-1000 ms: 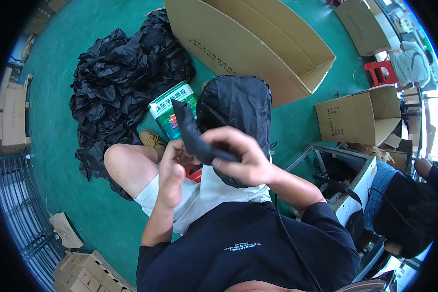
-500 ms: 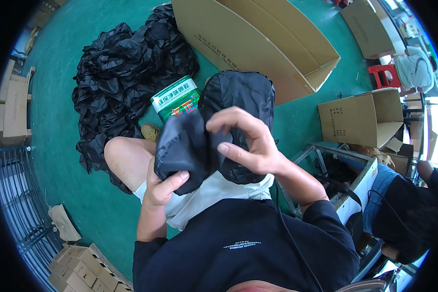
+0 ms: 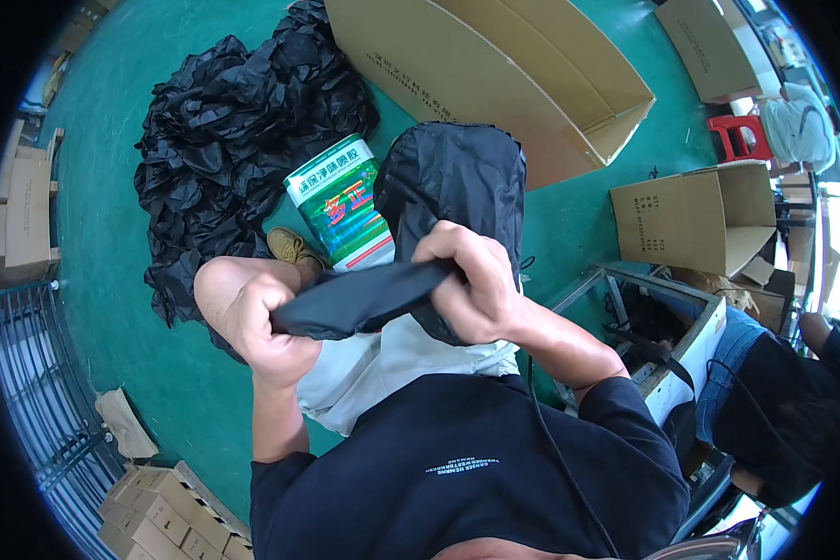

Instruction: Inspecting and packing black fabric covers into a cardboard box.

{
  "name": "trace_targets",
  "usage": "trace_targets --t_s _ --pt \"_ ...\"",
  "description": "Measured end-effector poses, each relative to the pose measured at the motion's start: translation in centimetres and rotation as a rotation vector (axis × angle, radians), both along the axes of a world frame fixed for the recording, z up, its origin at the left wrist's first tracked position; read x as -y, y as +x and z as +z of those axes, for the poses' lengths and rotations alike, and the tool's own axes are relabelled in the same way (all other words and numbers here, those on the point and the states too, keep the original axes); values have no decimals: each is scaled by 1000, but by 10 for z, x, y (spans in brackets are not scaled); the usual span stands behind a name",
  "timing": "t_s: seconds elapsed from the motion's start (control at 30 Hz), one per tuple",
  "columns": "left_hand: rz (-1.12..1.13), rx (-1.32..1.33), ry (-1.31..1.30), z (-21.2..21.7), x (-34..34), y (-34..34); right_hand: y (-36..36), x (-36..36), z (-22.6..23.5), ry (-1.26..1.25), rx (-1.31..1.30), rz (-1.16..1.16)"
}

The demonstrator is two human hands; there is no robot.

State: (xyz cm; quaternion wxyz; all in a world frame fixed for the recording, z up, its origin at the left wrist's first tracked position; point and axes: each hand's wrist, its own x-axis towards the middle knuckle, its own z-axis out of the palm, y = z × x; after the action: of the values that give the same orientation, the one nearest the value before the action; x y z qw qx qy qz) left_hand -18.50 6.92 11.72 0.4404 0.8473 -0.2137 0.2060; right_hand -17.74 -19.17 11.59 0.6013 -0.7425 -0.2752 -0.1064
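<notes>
Upper left: crumpled black heap [image 3: 243,131]. Left hand [image 3: 273,334], centre-left, closed tight on one end of a black cloth piece [image 3: 359,301], which spans mid-frame, pulled fairly flat, just below a green-and-white tin [image 3: 341,207] in the view. Cloth looks light, soft, perhaps slippery, hardly fragile; likely best gripped bunched at both ends. Right hand [image 3: 476,289], centre, clenched on the other end, overlapping a rounded black bundle [image 3: 457,173].

tin [image 3: 339,207] beyond cloth [image 3: 364,296], fabric heap [image 3: 243,135] left, bundle [image 3: 457,173] right, apparently on leg [image 3: 471,358]
</notes>
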Motion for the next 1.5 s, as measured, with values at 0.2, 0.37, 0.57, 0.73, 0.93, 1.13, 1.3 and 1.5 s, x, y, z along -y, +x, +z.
trace_targets --t_s 0.2,0.37,0.57,0.73,0.93,1.13,1.3,1.5 --pt "-59 342 163 7 2 -11 4 -3 -8 -42 493 -148" --pt "-131 378 178 5 0 -16 -1 1 -9 -66 562 -162" --pt "-221 285 108 11 3 -8 -4 6 -8 -68 450 -113" --pt "-232 226 -74 9 11 -10 -9 17 10 -29 181 224" --pt "-470 23 -174 24 9 -3 -21 28 46 -150 -21 412" --pt "-593 -100 -148 30 14 12 -26 25 44 -242 -218 341" --pt "-624 -272 -191 33 13 13 -20 24 29 -210 -153 242" --pt "-539 -276 -158 35 15 10 -26 17 27 -214 -331 163"
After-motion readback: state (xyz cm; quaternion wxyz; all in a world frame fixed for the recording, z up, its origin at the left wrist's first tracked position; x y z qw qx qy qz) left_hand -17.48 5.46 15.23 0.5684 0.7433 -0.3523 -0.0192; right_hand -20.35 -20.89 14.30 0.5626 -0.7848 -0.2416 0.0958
